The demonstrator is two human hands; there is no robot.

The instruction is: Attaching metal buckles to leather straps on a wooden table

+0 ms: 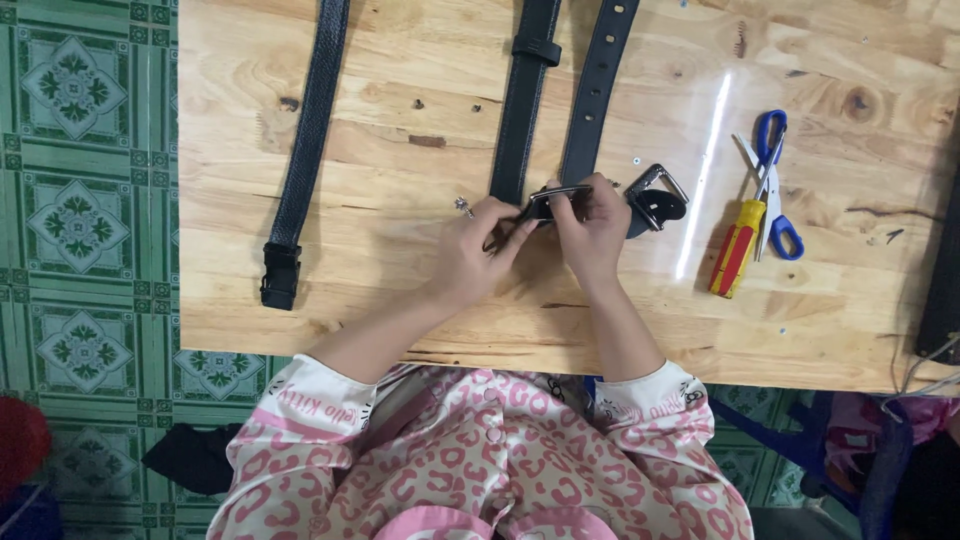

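At the left of the frame a black belt (305, 150) lies alone on the wooden tabletop (420, 300), running from the top edge down to its black clasp. In the centre, the left hand (478, 250) and the right hand (590, 235) are both pinched shut on a flat metal buckle (553, 200) at the near end of two more black straps (555, 100), which run up to the top edge. Just right of the right hand lies a silver frame buckle (655, 197), and further right a red-and-yellow screwdriver (737, 248) touches blue-handled scissors (770, 185).
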